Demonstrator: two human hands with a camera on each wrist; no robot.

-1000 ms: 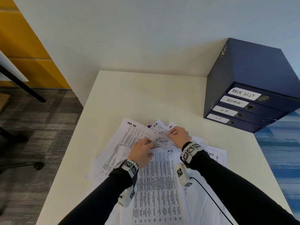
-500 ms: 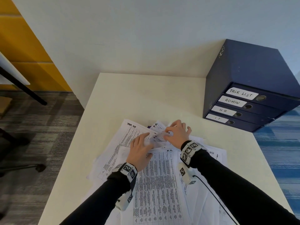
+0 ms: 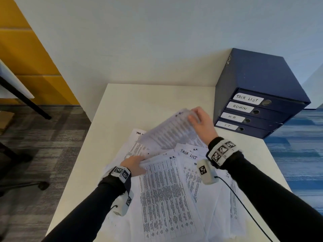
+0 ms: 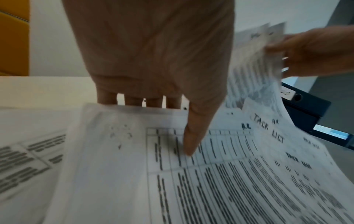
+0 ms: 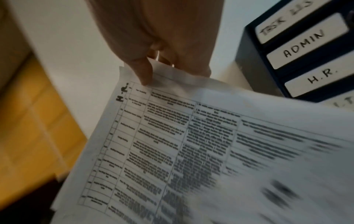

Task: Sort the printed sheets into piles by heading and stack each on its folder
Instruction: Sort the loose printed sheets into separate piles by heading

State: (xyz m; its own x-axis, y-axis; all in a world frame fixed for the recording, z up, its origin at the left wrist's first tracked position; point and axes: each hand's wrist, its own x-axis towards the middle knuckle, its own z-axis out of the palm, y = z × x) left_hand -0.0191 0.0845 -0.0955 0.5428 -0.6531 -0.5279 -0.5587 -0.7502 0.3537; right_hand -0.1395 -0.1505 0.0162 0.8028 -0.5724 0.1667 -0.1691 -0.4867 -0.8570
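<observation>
At the centre of the head view the right hand (image 3: pixel 201 123) pinches the top edge of a lifted sheet (image 3: pixel 172 131) headed H.R., thumb on its face. Lower left, the left hand (image 3: pixel 135 165) grips the edge of a sheet in the loose pile (image 3: pixel 167 194) on the counter (image 3: pixel 139 102). The stacked folders (image 3: pixel 258 95) stand at upper right.

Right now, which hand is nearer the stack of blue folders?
Right. The right hand holds a lifted sheet just beside the folders; the left hand grips sheets at the pile's far side.
</observation>
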